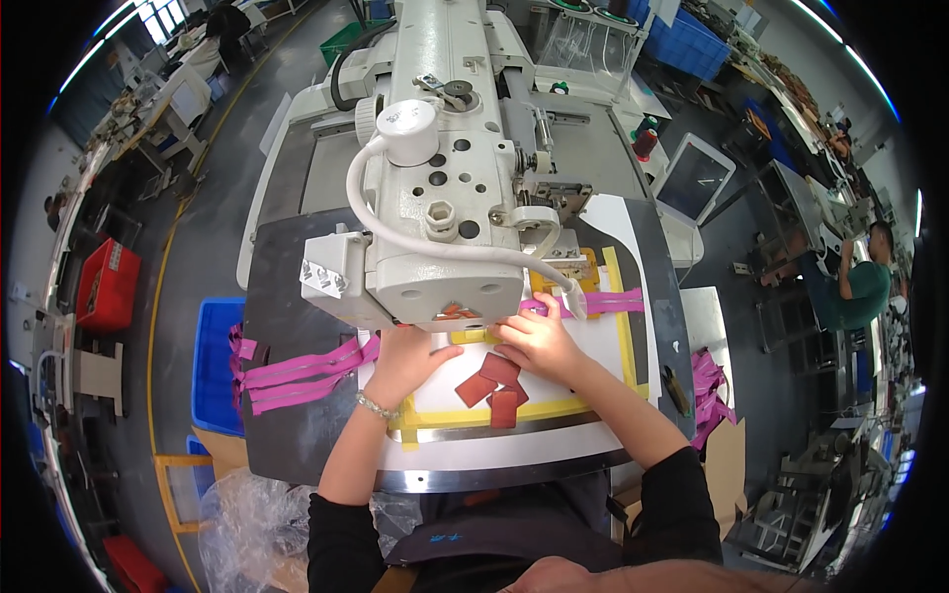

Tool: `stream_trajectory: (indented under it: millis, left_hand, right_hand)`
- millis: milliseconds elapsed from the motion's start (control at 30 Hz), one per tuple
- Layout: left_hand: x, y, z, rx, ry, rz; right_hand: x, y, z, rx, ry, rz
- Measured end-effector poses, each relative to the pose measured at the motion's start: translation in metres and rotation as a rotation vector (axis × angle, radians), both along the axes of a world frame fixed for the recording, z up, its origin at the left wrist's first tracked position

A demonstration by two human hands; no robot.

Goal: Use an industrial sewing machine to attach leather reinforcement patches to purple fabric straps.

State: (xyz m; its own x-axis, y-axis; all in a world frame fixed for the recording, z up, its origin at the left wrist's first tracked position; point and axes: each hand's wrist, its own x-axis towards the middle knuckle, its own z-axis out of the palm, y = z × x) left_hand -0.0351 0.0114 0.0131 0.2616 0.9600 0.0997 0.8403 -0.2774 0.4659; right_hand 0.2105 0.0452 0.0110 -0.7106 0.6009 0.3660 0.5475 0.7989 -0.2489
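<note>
Magenta zipper tape [618, 299] lay at the fingertips of the right hand [542, 344], beside the front of the white sewing machine head [425, 280]; those fingers were bent and set down over it, probably to keep it flat and straight, though whether they pinched it could not be told. The left hand [407, 358] reached beneath the head with its thumb out to the side and its other fingers hidden, so its grip could not be told either. The tape looked smooth and narrow, with a paler line along its length. Just below the hands, reddish-brown patches [503, 409] overlapped on a white sheet [443, 388], perhaps left there for easy reach. Yellow tape [554, 406] edged the sheet, seemingly as a border or fastening. Farther left, more magenta strips [306, 378] trailed toward a blue bin [216, 371], and a magenta bundle [708, 387] hung at the right.
</note>
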Motion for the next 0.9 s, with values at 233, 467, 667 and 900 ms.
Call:
stream_trajectory:
  millis: [233, 467, 667, 900]
  left_hand:
    - [0.006, -0.016, -0.002, 0.219, 0.109, 0.011]
    - [0.007, -0.016, -0.001, 0.013, 0.048, 0.052]
    - [0.003, -0.019, -0.005, 0.083, 0.086, 0.032]
    - [0.001, -0.017, -0.009, 0.347, 0.104, -0.007]
  right_hand:
    - [0.0, -0.016, -0.004, 0.087, 0.003, 0.033]
    - [0.005, 0.0, 0.002, 0.287, 0.102, 0.124]
    - [-0.012, 0.048, 0.001, 0.161, 0.081, -0.135]
    - [-0.022, 0.052, -0.02, 0.042, 0.172, -0.289]
